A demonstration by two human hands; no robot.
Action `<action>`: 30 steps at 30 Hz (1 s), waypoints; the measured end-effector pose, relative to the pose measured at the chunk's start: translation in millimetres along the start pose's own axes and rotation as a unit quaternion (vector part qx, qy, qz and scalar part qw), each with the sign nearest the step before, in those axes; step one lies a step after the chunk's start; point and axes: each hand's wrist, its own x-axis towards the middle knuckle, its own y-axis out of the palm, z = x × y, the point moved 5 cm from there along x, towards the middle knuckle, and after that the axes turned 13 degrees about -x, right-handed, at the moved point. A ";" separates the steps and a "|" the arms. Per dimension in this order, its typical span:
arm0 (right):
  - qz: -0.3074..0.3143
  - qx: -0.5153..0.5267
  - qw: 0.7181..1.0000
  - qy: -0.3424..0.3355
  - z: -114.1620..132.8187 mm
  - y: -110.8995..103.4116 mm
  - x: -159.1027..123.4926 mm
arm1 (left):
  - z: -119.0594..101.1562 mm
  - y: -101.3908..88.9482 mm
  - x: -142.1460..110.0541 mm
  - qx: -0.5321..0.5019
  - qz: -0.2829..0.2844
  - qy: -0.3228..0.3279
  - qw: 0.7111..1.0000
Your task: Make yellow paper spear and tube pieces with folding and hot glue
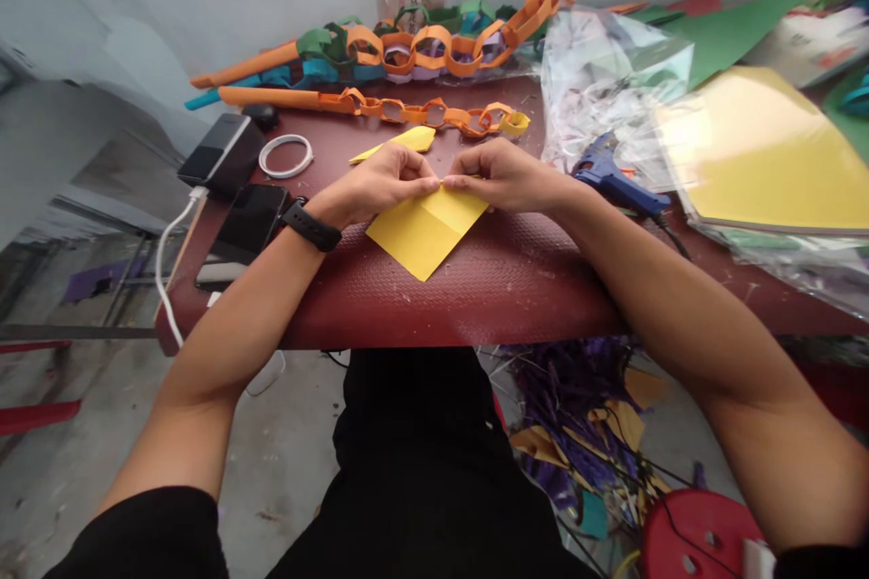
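Note:
A yellow sheet of paper [429, 240] with a crease down its middle lies at an angle on the dark red table [380, 312]. My left hand [390, 179] pinches its far edge between thumb and fingers. Close beside it, my right hand [499, 176] pinches the same edge, the two thumbs nearly meeting. Just beyond my left hand rests a folded yellow paper piece [407, 141]. Behind my hands runs an orange paper chain [390, 109] that ends in a yellow link [514, 124].
More paper chains [414, 50] lie along the wall. A blue glue gun [621, 179], clear plastic bags [597, 63] and a stack of yellow sheets [767, 154] are on the right. On the left sit a phone [248, 222], a white ring [286, 156] and a dark box [221, 154].

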 end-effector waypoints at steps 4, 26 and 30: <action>0.006 0.009 1.000 0.000 -1.4 2.0 0.0 | 0.2 -0.7 1.5 0.000 0.001 0.001 1.000; -0.005 0.007 1.000 0.017 -4.0 1.4 -1.0 | 0.0 0.8 1.6 -0.002 -0.005 -0.013 1.000; -0.017 0.014 1.000 0.015 -4.7 0.2 -0.3 | -1.0 3.7 -0.4 0.004 0.014 -0.024 1.000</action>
